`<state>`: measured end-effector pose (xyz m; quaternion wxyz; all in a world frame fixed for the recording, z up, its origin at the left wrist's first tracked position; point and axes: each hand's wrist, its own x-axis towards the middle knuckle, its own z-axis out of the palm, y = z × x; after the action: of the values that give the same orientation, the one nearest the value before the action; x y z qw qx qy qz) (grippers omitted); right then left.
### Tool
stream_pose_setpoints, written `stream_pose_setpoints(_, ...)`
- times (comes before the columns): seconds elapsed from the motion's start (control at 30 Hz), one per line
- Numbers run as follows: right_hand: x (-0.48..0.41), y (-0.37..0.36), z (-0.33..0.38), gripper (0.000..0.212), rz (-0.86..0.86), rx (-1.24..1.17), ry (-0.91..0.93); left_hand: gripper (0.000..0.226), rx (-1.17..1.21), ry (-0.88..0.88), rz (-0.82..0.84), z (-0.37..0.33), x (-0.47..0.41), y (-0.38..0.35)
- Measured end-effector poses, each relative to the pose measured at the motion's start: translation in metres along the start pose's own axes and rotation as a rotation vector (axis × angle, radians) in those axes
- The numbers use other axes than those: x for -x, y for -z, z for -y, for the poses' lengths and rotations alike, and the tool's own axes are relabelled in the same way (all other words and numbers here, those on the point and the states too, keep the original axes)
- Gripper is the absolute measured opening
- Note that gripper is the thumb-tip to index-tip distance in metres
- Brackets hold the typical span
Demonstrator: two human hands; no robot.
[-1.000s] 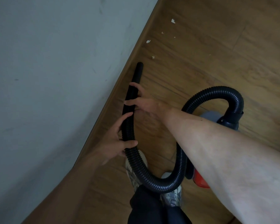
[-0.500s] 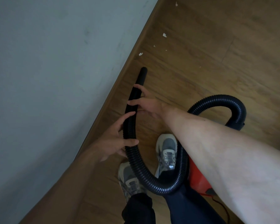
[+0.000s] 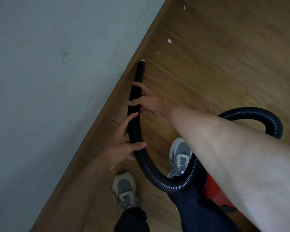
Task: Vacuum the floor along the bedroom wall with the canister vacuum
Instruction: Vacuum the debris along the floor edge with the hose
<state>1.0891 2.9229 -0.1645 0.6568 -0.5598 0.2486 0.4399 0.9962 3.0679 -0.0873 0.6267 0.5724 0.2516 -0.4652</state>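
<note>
Both hands grasp the black ribbed vacuum hose [image 3: 174,187]: the right hand [image 3: 151,103] curls round its smooth nozzle end, and the left hand [image 3: 122,148] grips lower down. The nozzle tip [image 3: 141,64] touches a small white scrap [image 3: 143,60] on the brown wooden floor [image 3: 216,64], right beside the grey wall [image 3: 49,81]. The red canister [image 3: 214,190] sits near the feet.

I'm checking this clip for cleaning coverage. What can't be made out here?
Head view only:
- Red canister: mostly hidden behind the right forearm and leg.
- Nozzle mouth: faces away; contact with the white scrap at its tip unclear.
- Hose joint to canister: covered by the forearm.
- Other white scraps: too small to identify.
</note>
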Motion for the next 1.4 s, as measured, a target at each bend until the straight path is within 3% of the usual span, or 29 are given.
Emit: stream_pose_setpoints(1.4,0.034,0.124,-0.006,0.067,-0.223,-0.155,0.056,0.089,-0.237,0.139,0.173,-0.052,-0.055,-0.091)
